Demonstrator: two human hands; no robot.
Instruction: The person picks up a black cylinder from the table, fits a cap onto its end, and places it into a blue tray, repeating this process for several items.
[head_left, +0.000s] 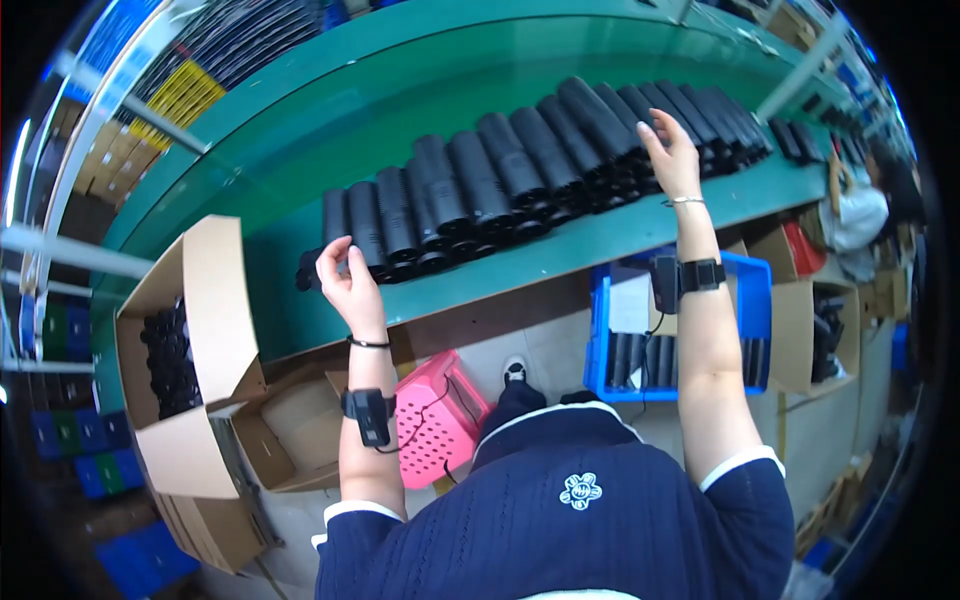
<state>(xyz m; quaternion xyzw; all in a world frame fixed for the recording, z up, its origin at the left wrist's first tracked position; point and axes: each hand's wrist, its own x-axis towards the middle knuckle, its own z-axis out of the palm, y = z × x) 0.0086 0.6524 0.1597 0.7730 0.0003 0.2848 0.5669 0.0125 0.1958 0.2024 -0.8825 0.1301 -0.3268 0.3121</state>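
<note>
A long pile of black cylindrical tubes [475, 180] lies in stacked rows on the green workbench [480, 277]. At the pile's left end is my left hand [352, 288], open, its fingers loosely bent and thumb apart, with nothing seen in it. Its fingertips overlap the lowest tubes in view; whether they touch, I cannot tell. Farther right, my right hand [673, 160] is open over the pile's near edge, thumb and fingers apart and no object between them. Both arms are spread wide, and each wrist carries a black strapped device.
Below the bench's front edge stand a pink perforated stool [432, 425] and a blue crate [597, 345] holding black tubes. An open carton [222, 310] with black parts is at the left. Another carton [793, 335] stands right of the crate. A person [858, 205] sits at the far right.
</note>
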